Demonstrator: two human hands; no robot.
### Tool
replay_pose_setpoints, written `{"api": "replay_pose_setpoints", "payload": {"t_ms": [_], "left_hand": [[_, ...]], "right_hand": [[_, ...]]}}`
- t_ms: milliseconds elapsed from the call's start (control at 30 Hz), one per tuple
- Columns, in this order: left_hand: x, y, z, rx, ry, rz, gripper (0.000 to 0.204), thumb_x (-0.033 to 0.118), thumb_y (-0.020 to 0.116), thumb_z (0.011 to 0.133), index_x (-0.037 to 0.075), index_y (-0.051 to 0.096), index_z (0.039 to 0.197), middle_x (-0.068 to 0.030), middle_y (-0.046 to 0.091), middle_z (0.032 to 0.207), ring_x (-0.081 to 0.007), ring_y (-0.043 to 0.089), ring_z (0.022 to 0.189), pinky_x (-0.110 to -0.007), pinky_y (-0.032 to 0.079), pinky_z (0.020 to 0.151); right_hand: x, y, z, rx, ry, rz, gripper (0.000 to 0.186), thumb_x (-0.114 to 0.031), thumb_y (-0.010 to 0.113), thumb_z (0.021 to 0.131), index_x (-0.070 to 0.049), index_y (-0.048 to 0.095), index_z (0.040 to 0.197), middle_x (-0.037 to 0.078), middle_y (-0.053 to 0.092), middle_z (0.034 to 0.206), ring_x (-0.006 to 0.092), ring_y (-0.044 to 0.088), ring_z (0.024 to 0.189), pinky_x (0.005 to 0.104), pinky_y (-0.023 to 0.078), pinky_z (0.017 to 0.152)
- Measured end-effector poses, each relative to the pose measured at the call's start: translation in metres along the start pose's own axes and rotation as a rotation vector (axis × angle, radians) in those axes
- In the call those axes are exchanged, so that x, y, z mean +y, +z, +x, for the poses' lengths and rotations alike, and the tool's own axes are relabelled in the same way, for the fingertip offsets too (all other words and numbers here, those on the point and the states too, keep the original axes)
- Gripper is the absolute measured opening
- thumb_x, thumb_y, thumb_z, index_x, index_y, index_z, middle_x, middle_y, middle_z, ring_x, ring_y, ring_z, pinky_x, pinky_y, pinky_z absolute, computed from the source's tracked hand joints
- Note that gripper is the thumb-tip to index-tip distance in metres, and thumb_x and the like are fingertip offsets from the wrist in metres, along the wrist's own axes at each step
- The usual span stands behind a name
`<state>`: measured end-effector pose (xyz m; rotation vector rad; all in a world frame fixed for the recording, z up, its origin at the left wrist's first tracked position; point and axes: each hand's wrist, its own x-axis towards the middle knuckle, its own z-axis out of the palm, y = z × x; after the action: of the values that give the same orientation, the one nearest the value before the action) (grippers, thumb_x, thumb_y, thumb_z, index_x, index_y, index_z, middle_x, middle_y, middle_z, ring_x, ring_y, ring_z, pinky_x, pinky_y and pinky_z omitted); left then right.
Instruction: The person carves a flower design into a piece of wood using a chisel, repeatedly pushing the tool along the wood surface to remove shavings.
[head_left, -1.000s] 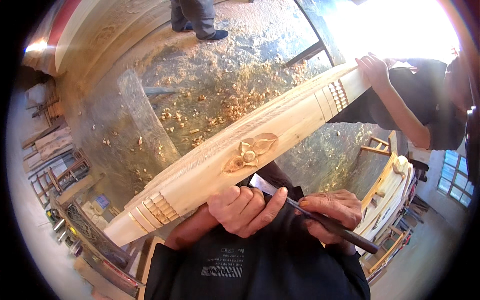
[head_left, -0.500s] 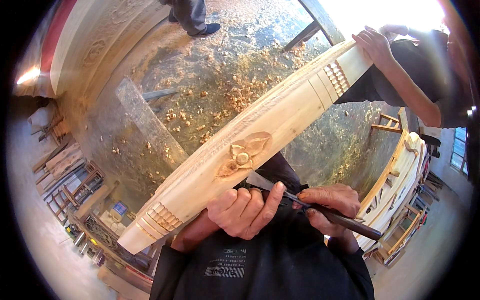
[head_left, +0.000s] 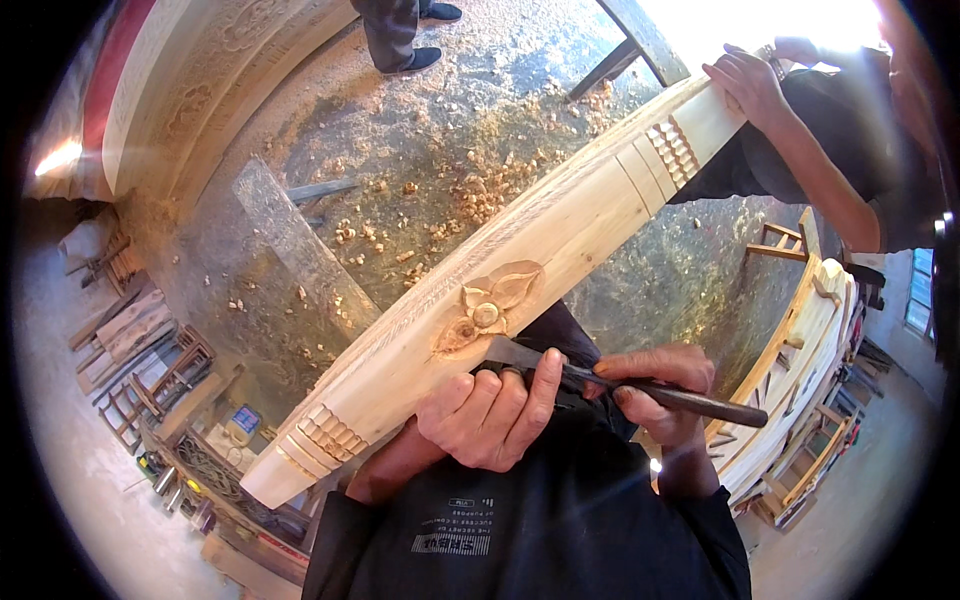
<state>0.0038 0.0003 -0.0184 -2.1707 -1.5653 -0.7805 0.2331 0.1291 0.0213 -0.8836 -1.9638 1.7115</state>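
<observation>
Chisel work has crept along: the dark-handled steel chisel (head_left: 640, 385), gripped by both hands' fingers (head_left: 520, 390), now bites nearer the carved flower (head_left: 487, 312) on the long pale wooden beam (head_left: 560, 250).

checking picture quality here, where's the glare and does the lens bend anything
Head view: daylight blows out the top right corner behind the other person's hand; the long carved beam bows with the fisheye; the left hand, right hand and chisel are sharp and evenly lit; a black ring frames the picture.
</observation>
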Motion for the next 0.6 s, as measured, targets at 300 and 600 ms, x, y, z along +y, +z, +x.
{"api": "replay_pose_setpoints", "payload": {"t_ms": [300, 600], "left_hand": [[-0.002, -0.005, -0.001, -0.009, 0.002, -0.06, 0.023, 0.011, 0.074, 0.096, 0.0, 0.082, 0.114, 0.0029, 0.054, 0.069, -0.0074, 0.05, 0.056, -0.026, 0.028, 0.052], [-0.002, 0.0, -0.002, 0.023, 0.028, -0.034, 0.025, 0.011, 0.074, 0.096, -0.001, 0.082, 0.116, 0.0029, 0.054, 0.069, -0.0072, 0.049, 0.056, -0.025, 0.027, 0.053]], "right_hand": [[-0.002, -0.001, 0.01, -0.014, -0.04, 0.011, 0.021, -0.011, 0.079, 0.087, -0.001, 0.085, 0.104, 0.009, 0.084, 0.085, 0.0231, 0.083, 0.074, 0.0327, 0.064, 0.07], [-0.016, -0.002, 0.008, -0.01, -0.073, -0.109, 0.023, -0.01, 0.081, 0.086, -0.002, 0.084, 0.107, 0.01, 0.082, 0.081, 0.023, 0.082, 0.07, 0.0345, 0.062, 0.063]]}}
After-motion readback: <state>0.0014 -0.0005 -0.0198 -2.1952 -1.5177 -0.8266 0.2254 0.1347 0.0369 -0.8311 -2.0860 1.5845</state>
